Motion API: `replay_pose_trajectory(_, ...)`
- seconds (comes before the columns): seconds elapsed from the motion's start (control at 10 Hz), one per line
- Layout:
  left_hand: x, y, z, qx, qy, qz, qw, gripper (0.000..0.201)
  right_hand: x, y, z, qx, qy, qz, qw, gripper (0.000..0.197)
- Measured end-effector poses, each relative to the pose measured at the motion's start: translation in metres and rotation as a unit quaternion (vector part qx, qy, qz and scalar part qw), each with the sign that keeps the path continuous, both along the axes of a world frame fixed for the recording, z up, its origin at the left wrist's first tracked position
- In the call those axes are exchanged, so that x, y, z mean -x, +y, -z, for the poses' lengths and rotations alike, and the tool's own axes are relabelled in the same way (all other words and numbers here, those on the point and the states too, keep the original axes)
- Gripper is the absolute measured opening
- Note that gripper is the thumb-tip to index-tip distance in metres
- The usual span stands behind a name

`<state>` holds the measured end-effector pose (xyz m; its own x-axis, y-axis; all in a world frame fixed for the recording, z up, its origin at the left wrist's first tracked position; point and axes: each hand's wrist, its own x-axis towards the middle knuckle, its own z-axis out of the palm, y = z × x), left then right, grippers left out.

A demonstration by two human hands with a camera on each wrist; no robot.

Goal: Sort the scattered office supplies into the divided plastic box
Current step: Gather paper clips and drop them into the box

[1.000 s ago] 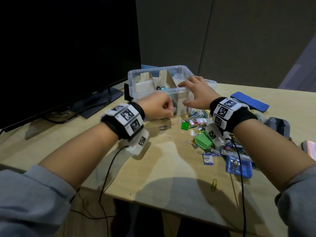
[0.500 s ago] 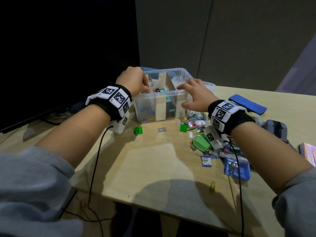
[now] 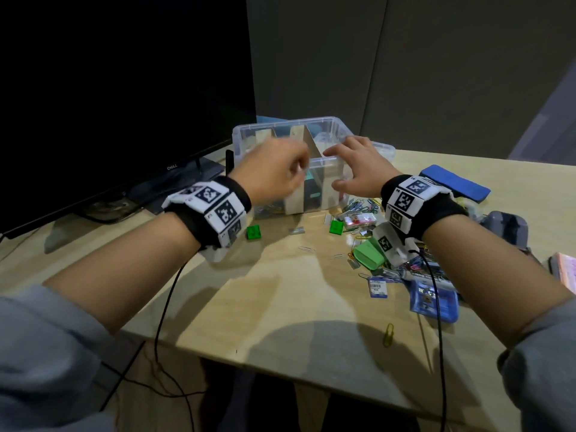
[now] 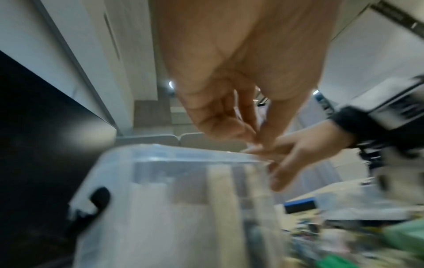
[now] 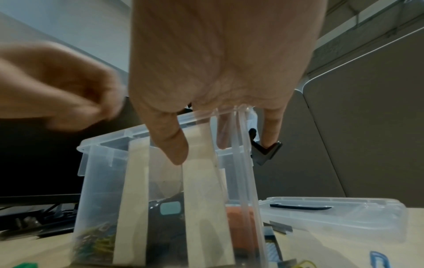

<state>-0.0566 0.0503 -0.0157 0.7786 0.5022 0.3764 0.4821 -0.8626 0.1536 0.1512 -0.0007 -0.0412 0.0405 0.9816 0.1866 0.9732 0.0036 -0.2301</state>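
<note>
Left third of the desk (image 3: 280, 294): monitor (image 3: 124, 88) standing at the far left edge, its stand on the desktop. Nothing to sort there.

Left hand (image 3: 274, 173) was raised in front of the near left wall of the clear divided box (image 3: 338, 126), fingers curled in toward the thumb. Motion blur in both the head and left wrist views; cannot tell whether anything small was pinched between the fingertips.

Box stood toward the desk's far edge, centre, with cardboard dividers (image 5: 135, 195) running front to back. Leftmost compartment held coloured paper clips; the middle one a dark item with a teal patch; the right one something orange.

Right hand (image 3: 358, 166) was spread and relaxed at the box's near right corner, thumb (image 5: 171, 145) against the front wall, fingers over the rim, holding nothing.

Loose items lay on the near side of the box: one green block (image 3: 254, 232) below the left wrist, a second green block (image 3: 336, 227) near centre, then the main heap of clips, a green case (image 3: 371, 253) and blue packets (image 3: 434, 302) under and beyond the right forearm, toward the right edge. A yellow clip (image 3: 389, 333) sat alone near the front edge.

Judgement: the heap lay nearer the right hand; the left block nearer the left hand.
</note>
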Motion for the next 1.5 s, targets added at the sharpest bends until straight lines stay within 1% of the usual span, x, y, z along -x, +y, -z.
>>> replay_pose_trajectory(0.1,-0.002,-0.022,0.026,0.080,0.217,0.066,0.971,0.012,-0.001,0.000,0.000,-0.002,-0.001,0.002,1.000,0.063)
replay_pose_trajectory(0.2,-0.007,-0.024,0.058,0.072,0.297,0.035,0.951,0.015,0.001,0.000,-0.001,0.000,0.000,0.004,1.000,0.063)
replay_pose_trajectory(0.3,-0.016,-0.024,0.068,0.103,0.283,0.025,0.953,0.009,0.001,-0.001,-0.001,0.003,0.002,0.004,1.000,0.063)
replay_pose_trajectory(0.5,-0.031,-0.025,0.065,0.144,0.290,0.024,0.946,0.010,0.001,0.000,0.000,0.002,0.004,0.003,1.000,0.063)
replay_pose_trajectory(0.6,-0.032,-0.024,0.066,0.170,0.306,0.019,0.937,0.015,0.000,0.000,0.001,0.001,0.006,0.004,1.000,0.063)
replay_pose_trajectory(0.7,-0.032,-0.023,0.069,0.183,0.311,0.035,0.932,0.015,0.000,0.001,0.002,0.000,0.006,0.004,1.000,0.063)
replay_pose_trajectory(0.8,-0.038,-0.029,0.070,0.223,0.249,0.055,0.941,0.008,-0.001,0.001,0.002,-0.004,0.006,0.001,1.000,0.062)
replay_pose_trajectory(0.9,-0.049,-0.041,0.071,0.246,0.206,0.059,0.945,0.015,-0.001,0.000,0.002,-0.006,0.004,0.001,1.000,0.062)
replay_pose_trajectory(1.2,-0.069,-0.050,0.075,0.193,0.255,0.035,0.947,0.013,-0.001,0.001,0.003,-0.008,0.001,-0.002,1.000,0.063)
replay_pose_trajectory(1.3,-0.069,-0.047,0.074,0.194,0.287,0.033,0.938,0.016,-0.002,0.001,0.003,-0.009,0.003,-0.001,1.000,0.063)
replay_pose_trajectory(1.4,-0.066,-0.048,0.075,0.186,0.320,0.056,0.927,0.024,-0.002,0.001,0.003,-0.008,0.004,-0.002,1.000,0.063)
replay_pose_trajectory(1.5,-0.063,-0.048,0.078,0.167,0.316,0.077,0.931,0.017,-0.002,0.001,0.003,-0.008,0.004,-0.002,1.000,0.063)
